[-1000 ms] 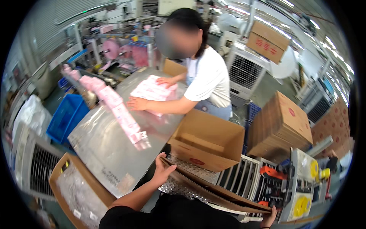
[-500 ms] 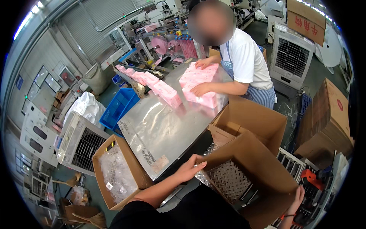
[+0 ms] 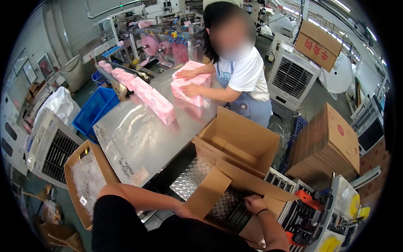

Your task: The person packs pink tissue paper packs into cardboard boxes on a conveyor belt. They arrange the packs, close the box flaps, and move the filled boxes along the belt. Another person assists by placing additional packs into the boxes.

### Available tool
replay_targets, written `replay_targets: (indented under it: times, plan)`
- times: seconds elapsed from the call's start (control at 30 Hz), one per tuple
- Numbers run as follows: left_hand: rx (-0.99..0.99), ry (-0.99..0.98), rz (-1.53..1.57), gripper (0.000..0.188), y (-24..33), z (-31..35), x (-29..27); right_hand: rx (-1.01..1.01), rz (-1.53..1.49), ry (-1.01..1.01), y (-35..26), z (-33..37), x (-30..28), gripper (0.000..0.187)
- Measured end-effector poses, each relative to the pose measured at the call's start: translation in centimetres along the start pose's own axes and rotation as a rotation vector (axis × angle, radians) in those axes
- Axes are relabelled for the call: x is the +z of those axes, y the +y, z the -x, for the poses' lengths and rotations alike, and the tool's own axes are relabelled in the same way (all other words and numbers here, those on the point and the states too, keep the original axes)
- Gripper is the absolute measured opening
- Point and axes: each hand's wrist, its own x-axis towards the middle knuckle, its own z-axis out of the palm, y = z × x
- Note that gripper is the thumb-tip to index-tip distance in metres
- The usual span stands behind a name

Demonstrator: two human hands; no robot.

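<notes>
An open cardboard box [image 3: 208, 194] stands in front of me, with metal plate and rollers showing through its bottom. My right hand [image 3: 255, 205] reaches inside it, fingers curled; what they hold, if anything, is hidden. At the box's near left side is my left hand [image 3: 184, 211], its fingers out of sight behind the cardboard. Just beyond stands a second open carton [image 3: 239, 140]. On the metal table [image 3: 134, 147], a co-worker's hands press on stacked pink packs [image 3: 191, 86]. More pink packs [image 3: 153, 101] form a row to the left.
A carton of clear plastic bags [image 3: 88, 180] is at the table's left, near a blue crate [image 3: 94, 111] and an air cooler [image 3: 52, 147]. Flattened cartons [image 3: 323, 143] are stacked at right. Roller conveyor [image 3: 296, 210] and a red-and-black tool [image 3: 308, 199] lie close to my right arm.
My right hand has moved from the box's right outer edge to its inside. The box has turned, and my left hand has come down its near left side. My view has shifted rightward.
</notes>
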Motion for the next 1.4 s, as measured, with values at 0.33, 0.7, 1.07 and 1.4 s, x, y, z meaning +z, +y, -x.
replay_targets:
  times: [0.33, 0.7, 1.07, 1.4]
  plan:
    - [0.526, 0.655, -1.23, 0.061, 0.1, -8.7, -7.1, 0.082, 0.356, 0.558, -6.3, 1.2, -15.7, 0.055]
    - [-0.202, 1.162, -0.79, 0.071, -3.8, -0.9, -9.2, 0.861, -0.572, 0.817, -3.5, 10.3, -1.5, 0.056]
    - [0.008, 0.43, 1.148, 0.093, -1.9, -2.3, -12.0, 0.473, -1.537, 0.432, -13.0, 10.5, -18.1, 0.048]
    - [-0.135, 0.907, 0.035, 0.089, -3.2, -2.2, -5.9, 0.097, 0.332, -0.098, -20.4, 0.8, -6.9, 0.072]
